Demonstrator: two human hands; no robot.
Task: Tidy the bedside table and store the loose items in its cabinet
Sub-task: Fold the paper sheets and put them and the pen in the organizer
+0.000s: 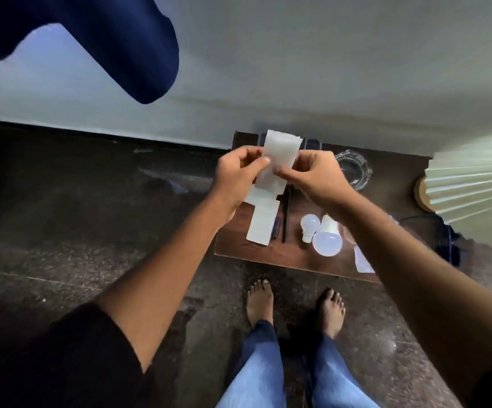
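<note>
A long white strip of paper [277, 163] hangs above the dark wooden bedside table [239, 245]. My left hand [236, 178] pinches its left edge and my right hand [315, 178] pinches its right edge, just above the table's left half. The strip's lower end [261, 225] reaches the tabletop. Beside it lie a black pen [286, 213] and a darker short pen [276, 228]. Two white light bulbs [325, 238] rest near the front edge. Another white paper [362, 260] shows under my right forearm.
A clear glass ashtray [353, 169] sits at the table's back. A pleated lampshade [474, 184] on a round wooden base [421, 192] covers the right end, with a black cable [445, 240] behind it. My bare feet [295, 307] stand on the dark stone floor before the table.
</note>
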